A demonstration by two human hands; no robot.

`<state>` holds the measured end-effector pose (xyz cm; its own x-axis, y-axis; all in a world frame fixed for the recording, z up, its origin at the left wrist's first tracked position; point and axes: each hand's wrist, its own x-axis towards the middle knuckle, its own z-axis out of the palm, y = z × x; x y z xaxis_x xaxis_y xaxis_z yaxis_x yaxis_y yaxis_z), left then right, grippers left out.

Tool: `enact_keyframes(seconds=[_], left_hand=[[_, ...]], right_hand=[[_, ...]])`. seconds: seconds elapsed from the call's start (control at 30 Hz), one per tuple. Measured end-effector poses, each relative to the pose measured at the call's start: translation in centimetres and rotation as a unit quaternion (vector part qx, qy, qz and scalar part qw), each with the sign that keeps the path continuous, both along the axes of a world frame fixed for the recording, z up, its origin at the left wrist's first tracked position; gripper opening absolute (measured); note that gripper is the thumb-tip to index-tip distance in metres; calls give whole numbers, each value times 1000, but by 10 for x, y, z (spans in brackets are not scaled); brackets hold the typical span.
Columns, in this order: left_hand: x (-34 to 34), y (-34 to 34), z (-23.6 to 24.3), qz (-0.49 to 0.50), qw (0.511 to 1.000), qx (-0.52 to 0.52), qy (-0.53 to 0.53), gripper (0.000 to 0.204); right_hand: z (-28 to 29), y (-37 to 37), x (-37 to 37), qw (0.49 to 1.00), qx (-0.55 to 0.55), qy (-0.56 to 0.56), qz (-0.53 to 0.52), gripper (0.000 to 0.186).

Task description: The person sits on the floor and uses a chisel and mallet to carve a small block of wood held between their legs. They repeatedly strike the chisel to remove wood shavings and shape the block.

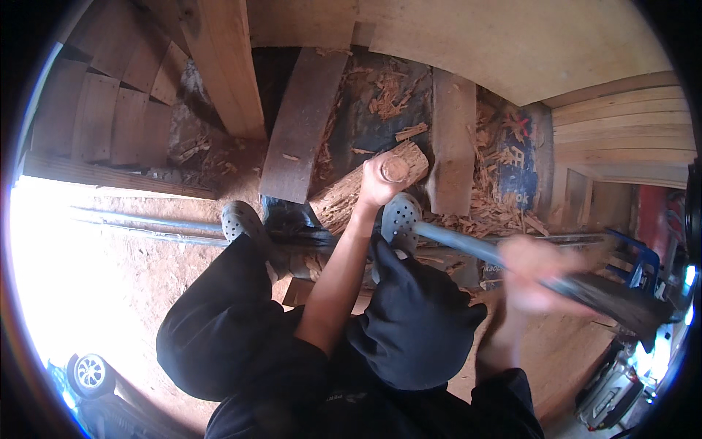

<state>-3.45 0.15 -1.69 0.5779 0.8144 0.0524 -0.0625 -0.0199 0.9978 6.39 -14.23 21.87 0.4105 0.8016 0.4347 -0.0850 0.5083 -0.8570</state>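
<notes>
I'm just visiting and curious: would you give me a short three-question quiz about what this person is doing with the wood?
1. True or false: the left hand grips the top of a log.
2. What does the blurred right hand hold? A) a long dark tool B) a saw C) a bucket
3. What litters the dark mat around the log?

Key:
1. True.
2. A; too blurred to name more closely.
3. Wood chips.
</notes>
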Motion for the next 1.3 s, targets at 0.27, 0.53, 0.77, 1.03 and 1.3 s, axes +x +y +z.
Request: enact_keyframes(seconds=[0.27, 0.53, 0.77, 1.03, 1.3], left_hand=[[4, -1, 10, 1, 998, -35, 49, 21], [1, -1, 9, 9, 1000, 1, -10, 20], [4, -4, 14, 40, 999, -4, -30, 21], [1, -2, 3, 10, 1000, 1, -11, 20], [-1, -3, 9, -2, 1000, -4, 30, 24]], right_hand=[[-20, -37, 5, 797, -531, -233, -172, 46], [-2, -5, -8, 996, -15, 50, -74, 63], [-42, -31, 3, 756, -599, -215, -153, 41], [47, -13, -4, 994, 41, -9, -98, 72], [-88, -14, -12, 745, -618, -205, -146, 47]])
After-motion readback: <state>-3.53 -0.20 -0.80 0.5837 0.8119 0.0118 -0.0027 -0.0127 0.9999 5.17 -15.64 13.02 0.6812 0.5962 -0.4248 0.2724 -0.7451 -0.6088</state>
